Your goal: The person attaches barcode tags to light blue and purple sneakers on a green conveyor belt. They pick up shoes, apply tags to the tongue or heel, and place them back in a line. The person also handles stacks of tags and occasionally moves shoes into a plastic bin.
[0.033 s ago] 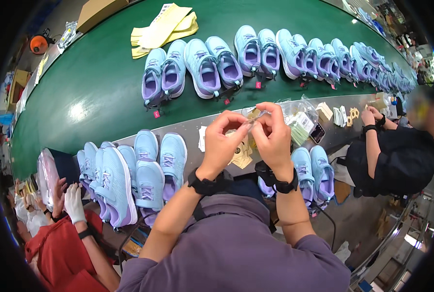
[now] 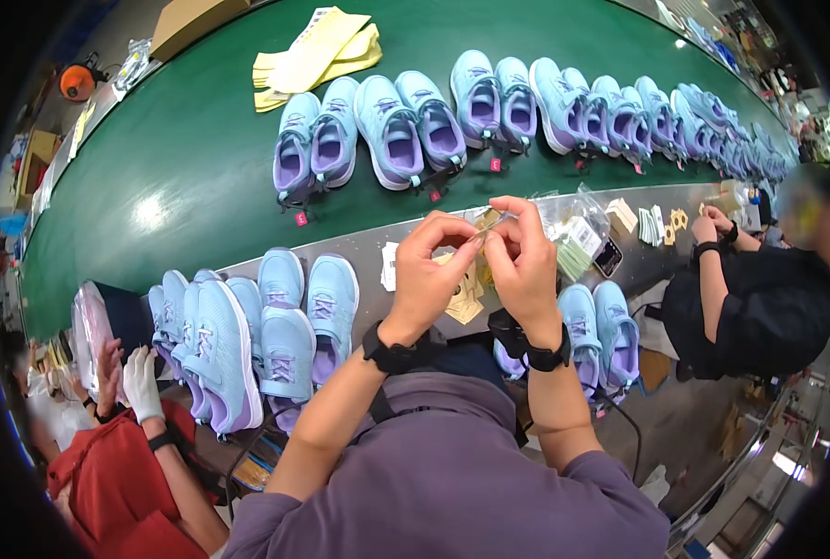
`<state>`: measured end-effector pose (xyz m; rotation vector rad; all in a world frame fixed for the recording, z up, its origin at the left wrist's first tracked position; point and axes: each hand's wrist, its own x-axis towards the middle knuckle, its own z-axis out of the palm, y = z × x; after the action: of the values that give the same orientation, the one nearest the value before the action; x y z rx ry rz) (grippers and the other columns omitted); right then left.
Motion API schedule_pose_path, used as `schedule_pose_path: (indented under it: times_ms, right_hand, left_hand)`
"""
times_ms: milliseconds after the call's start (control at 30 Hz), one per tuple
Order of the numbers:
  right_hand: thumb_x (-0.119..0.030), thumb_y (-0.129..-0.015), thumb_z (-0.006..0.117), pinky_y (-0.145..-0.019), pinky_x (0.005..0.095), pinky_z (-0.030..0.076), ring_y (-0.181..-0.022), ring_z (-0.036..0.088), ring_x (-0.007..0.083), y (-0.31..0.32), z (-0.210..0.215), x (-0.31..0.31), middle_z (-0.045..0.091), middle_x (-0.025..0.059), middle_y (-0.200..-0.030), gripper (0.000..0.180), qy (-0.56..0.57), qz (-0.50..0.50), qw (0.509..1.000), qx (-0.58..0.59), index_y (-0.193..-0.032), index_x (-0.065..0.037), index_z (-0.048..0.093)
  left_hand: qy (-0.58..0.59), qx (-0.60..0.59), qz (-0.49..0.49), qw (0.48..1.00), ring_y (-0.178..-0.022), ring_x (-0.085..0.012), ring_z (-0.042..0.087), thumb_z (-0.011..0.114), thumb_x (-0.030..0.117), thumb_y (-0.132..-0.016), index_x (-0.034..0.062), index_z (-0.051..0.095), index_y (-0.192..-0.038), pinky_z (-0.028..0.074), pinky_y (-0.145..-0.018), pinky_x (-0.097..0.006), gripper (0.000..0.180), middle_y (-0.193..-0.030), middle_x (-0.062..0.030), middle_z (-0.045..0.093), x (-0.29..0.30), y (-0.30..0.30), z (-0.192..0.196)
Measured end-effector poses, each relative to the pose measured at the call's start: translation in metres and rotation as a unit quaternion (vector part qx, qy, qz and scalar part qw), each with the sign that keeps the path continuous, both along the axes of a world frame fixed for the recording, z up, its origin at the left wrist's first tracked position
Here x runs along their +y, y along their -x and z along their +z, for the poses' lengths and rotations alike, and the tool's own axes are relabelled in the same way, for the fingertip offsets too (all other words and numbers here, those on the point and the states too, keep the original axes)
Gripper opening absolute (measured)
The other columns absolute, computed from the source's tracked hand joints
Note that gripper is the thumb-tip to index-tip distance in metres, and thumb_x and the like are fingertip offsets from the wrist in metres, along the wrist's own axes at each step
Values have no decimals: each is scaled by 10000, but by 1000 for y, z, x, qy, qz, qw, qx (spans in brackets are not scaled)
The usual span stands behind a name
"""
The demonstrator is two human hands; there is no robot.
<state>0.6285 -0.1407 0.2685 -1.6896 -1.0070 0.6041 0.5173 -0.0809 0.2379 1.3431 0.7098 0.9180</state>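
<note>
My left hand [image 2: 436,275] and my right hand [image 2: 524,270] meet over the near metal edge of the bench. Thumbs and forefingers of both pinch a small thin piece [image 2: 488,222], tan and partly clear; its exact kind is too small to make out. Below my hands lie several tan paper tags [image 2: 464,303], partly hidden by my fingers. White paper slips [image 2: 389,267] rest just left of my left hand. To the right of my right hand are a clear plastic bag [image 2: 590,210] and green-and-white labels [image 2: 578,244].
Light-blue sneakers [image 2: 396,130] line the green bench top [image 2: 182,168], with yellow paper sheets [image 2: 317,58] behind. More sneakers [image 2: 219,349] cluster at near left, and a pair [image 2: 597,335] stands at right. A phone [image 2: 609,257] lies beside the labels. Co-workers sit on both sides.
</note>
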Motion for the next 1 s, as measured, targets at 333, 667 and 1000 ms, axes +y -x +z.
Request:
schedule_pose_path:
  times_ms: [333,667,1000]
  right_hand:
    - [-81,-915,473,-470,168,295,-540,407,37,-73,29,26,506,-21,-703,143,-55,59,902,424,-1044,-33,513]
    - [-121,-814,617,-680,307,449,-765,587,222,-57,5,173,593,94,-844,148,-72,154,963,-210,-940,-45,629]
    - [-222,-896,485,-605,384,461,-687,612,321,-63,-47,320,639,120,-735,180,-17,126,982,-139,-937,-91,601]
  left_hand:
    - [-638,110,-107,755,-797,-207,572,594,117,-669,69,549,-752,481,-667,-320,105,-865,-43,557,78,-52,79]
    - [-593,269,-119,749,-722,-249,597,589,113,-755,50,577,-762,479,-587,-355,65,-803,-73,589,194,-16,54]
    - [-374,396,-124,829,-803,-311,593,582,106,-779,25,635,-849,468,-720,-386,120,-824,-137,626,359,49,-110]
